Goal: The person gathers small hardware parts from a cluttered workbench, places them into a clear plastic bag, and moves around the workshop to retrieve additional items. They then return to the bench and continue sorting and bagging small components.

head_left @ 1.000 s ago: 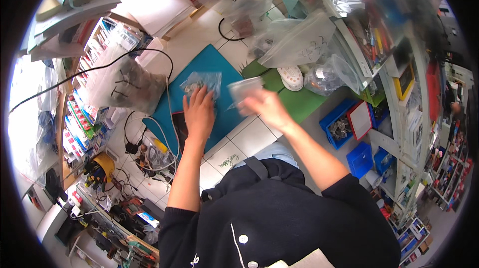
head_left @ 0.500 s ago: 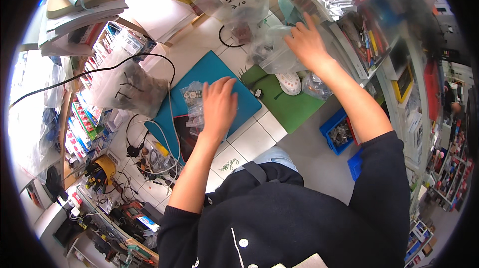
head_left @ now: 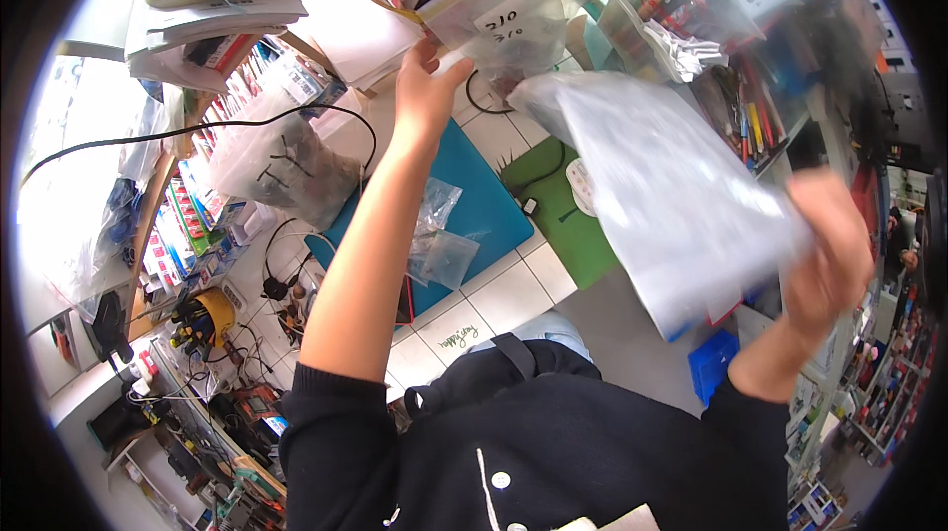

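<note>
Right now my right hand (head_left: 828, 264) has its fingers curled shut on the lower corner of a large clear plastic bag (head_left: 671, 195), which hangs blurred in the air above the green mat (head_left: 563, 225), well off the tabletop. My left hand (head_left: 425, 86) is stretched far forward, fingers spread and loose, the tips touching another zip bag with a white label (head_left: 509, 22) that sits among the clutter at the back; I cannot tell whether those fingers have actually closed on it. To do this well, I judge that I should keep the pinch on the big bag firm at the corner so it does not slip or spill, and hold it high enough to stay off the small bags (head_left: 439, 240) lying on the blue mat (head_left: 484, 205). With the far hand I would take the labelled bag by its top edge, not its belly, and draw it straight toward me, watching the black cable (head_left: 296, 121) beside it.
</note>
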`<state>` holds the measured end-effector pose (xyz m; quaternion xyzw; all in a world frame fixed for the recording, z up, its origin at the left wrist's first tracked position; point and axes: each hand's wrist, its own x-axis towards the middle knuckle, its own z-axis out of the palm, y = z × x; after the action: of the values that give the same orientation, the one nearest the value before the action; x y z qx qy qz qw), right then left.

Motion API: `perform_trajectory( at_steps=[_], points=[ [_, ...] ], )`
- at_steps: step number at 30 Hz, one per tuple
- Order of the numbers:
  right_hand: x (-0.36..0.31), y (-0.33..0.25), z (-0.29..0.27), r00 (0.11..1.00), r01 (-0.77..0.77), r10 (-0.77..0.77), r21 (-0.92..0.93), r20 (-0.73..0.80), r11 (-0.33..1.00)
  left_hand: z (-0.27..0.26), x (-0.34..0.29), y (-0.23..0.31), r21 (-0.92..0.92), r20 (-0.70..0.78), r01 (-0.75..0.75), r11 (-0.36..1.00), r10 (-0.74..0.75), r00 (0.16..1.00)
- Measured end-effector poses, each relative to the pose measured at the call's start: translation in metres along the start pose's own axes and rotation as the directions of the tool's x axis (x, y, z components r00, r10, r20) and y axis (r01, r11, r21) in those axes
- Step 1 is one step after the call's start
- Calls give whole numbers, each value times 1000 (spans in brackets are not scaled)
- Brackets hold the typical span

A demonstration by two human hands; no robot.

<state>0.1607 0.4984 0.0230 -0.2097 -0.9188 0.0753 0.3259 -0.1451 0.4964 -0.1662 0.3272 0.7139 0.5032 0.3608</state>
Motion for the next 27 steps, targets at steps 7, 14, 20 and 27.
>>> perform_trajectory(
  at_steps=[7,14,20,27],
  points=[
    [-44,-45,-27,936,-312,323,95,-140,945,41,31,0,-430,58,314,846,-321,945],
    [-84,-56,-33,801,-595,554,187,229,782,39,6,33,-337,69,-112,935,143,987],
    [-86,-68,-41,661,-748,715,288,229,599,-60,-41,106,-591,78,-227,774,335,939],
    [-59,-57,-21,609,-768,719,475,334,429,-94,-71,93,-677,214,48,734,133,968]
  ],
)
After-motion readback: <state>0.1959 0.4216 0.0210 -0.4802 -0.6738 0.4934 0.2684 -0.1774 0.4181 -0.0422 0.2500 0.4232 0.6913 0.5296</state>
